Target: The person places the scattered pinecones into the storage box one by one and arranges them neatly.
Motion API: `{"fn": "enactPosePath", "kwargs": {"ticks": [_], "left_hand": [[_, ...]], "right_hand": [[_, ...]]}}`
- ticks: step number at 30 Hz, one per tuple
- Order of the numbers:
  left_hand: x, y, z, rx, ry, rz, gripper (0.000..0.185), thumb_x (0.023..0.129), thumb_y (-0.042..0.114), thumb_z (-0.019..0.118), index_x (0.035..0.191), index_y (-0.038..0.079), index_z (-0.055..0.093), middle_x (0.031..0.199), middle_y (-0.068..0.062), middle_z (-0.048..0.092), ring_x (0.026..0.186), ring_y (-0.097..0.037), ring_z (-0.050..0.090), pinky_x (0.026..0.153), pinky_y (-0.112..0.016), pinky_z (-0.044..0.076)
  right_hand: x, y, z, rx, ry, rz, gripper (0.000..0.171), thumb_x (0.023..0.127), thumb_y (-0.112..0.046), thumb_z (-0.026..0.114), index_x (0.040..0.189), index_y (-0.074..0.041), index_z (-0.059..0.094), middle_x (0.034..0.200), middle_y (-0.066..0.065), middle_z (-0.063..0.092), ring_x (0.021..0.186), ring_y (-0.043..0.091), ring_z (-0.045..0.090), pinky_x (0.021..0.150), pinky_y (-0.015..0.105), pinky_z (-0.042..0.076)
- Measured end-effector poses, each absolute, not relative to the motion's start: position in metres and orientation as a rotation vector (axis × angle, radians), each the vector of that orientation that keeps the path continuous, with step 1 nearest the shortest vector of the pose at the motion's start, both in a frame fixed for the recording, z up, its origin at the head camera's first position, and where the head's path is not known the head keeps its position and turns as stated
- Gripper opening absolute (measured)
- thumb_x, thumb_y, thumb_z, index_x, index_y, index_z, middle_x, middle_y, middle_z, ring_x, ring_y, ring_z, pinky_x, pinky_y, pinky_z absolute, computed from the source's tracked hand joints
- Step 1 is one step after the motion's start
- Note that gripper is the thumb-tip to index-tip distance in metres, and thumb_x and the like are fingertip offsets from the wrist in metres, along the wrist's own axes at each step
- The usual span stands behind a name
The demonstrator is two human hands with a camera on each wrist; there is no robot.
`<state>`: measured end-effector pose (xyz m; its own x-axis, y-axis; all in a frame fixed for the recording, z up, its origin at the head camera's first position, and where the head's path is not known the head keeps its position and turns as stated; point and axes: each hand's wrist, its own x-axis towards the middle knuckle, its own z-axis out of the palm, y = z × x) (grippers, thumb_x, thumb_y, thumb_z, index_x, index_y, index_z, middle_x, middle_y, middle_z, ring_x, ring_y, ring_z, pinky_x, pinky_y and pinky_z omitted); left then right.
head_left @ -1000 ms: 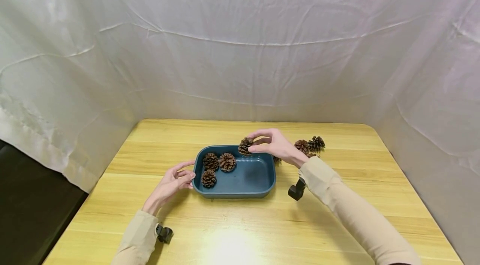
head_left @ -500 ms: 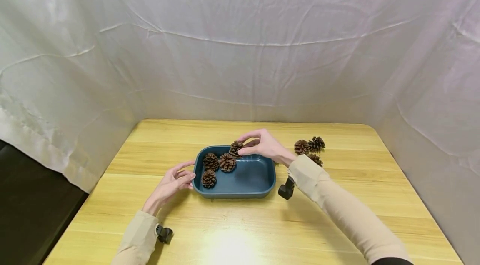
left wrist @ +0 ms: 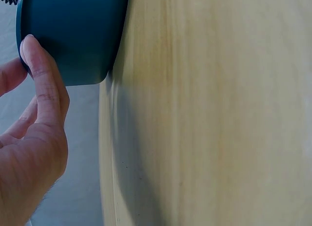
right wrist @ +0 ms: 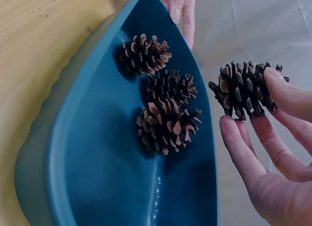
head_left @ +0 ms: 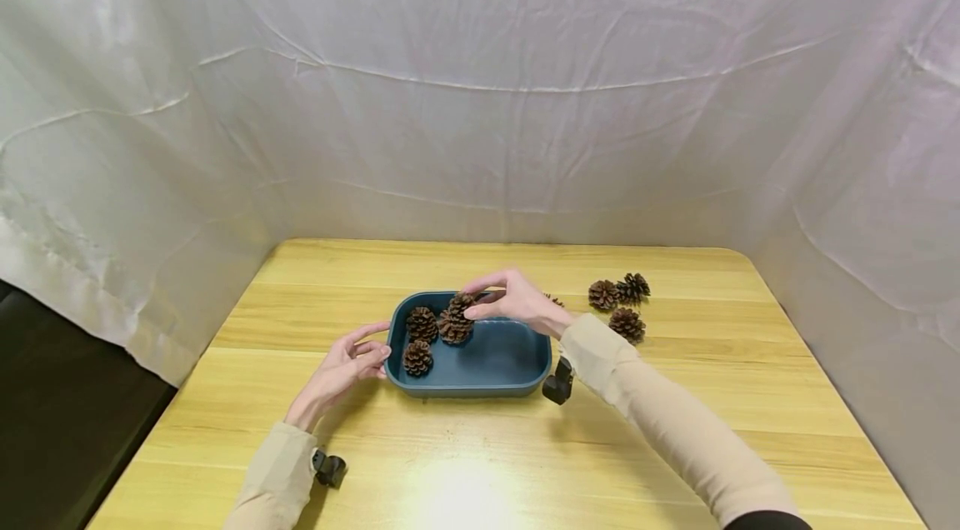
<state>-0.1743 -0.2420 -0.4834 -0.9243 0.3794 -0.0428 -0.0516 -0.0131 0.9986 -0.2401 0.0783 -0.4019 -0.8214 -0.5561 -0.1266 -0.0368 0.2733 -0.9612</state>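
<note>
White cloth hangs round the back and sides of the wooden table [head_left: 465, 447], so nothing crowds your reach. At the left, your left hand [head_left: 341, 370] rests with nearly straight fingers against the short wall of the blue tray [head_left: 480, 387]; it steadies the tray and holds nothing, so press only lightly and let the tray sit flat. Three pine cones [head_left: 417, 357] lie in the tray's left half. Your right hand [head_left: 517, 303] pinches a fourth cone [right wrist: 246, 89] between thumb and fingertips, in the air above the tray's far edge, just over the cone nearest it. Lower it over the bare blue floor to the right of those three rather than onto them, and open the fingers only when it is low, since a cone rolls easily. Further right, three loose cones [head_left: 627, 323] wait on the table.
</note>
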Motion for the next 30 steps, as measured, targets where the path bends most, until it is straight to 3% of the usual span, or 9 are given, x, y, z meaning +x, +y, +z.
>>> {"fn": "enactPosePath", "kwargs": {"ticks": [10,23,30], "left_hand": [[-0.173,-0.241,-0.483,0.308,1.972,2.004,0.061,0.101,0.006,0.058,0.152,-0.01,0.028,0.097,0.0,0.067,0.075,-0.009,0.066,0.075,-0.026,0.063],[-0.174,-0.241,-0.485,0.305,1.975,2.007,0.061,0.101,0.006,0.058,0.152,-0.01,0.028,0.096,0.001,0.067,0.075,-0.008,0.065,0.074,-0.024,0.062],[-0.174,-0.241,-0.486,0.307,1.977,2.003,0.061,0.101,0.006,0.058,0.152,-0.01,0.028,0.097,0.0,0.067,0.075,-0.008,0.066,0.075,-0.025,0.062]], "right_hand": [[-0.238,0.073,-0.411,-0.561,2.028,-1.564,0.041,0.093,-0.005,0.07,0.133,0.0,0.063,0.137,0.022,0.061,0.094,0.02,0.072,0.103,0.056,0.053],[-0.235,0.063,-0.424,-0.533,1.994,-1.554,0.041,0.092,-0.001,0.07,0.132,0.004,0.062,0.135,0.024,0.062,0.093,0.018,0.074,0.1,0.051,0.056],[-0.234,0.06,-0.43,-0.512,2.047,-1.526,0.04,0.089,-0.003,0.075,0.127,0.003,0.066,0.124,0.02,0.066,0.088,0.012,0.069,0.098,0.05,0.058]]}}
